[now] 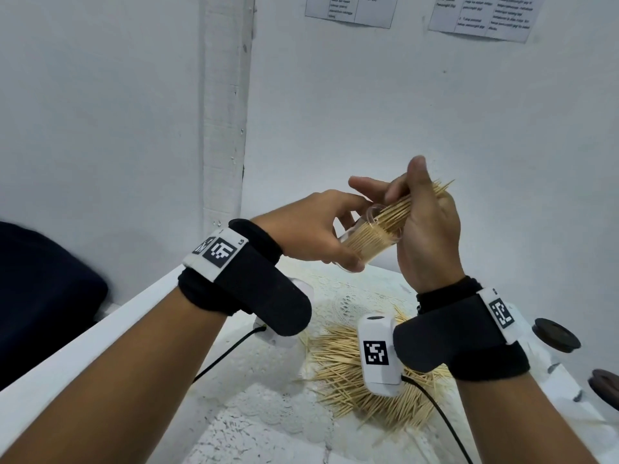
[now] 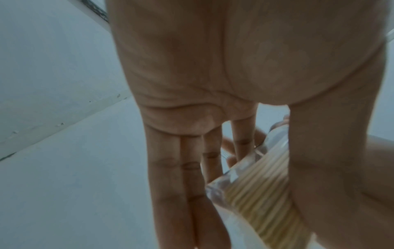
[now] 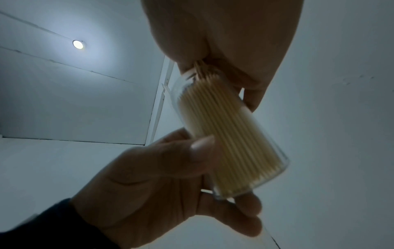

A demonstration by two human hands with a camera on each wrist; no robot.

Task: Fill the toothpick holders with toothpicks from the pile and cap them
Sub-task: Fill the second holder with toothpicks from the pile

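my left hand (image 1: 311,229) grips the clear toothpick holder (image 1: 368,241); my right hand (image 1: 427,226) clutches a toothpick bundle (image 1: 407,209) entering its mouth.

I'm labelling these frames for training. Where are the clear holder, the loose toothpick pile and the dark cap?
clear holder (image 3: 232,134): right wrist view, its side wall.
toothpick pile (image 1: 338,366): head view, the heap's left part on the table.
dark cap (image 1: 557,334): head view, its round top.

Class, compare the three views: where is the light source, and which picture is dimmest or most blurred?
Head view: bright, even light, the toothpick pile sharp. Right wrist view: a ceiling lamp glares, leaving the left hand backlit and dark. Left wrist view: dimmest, the clear holder blurred.
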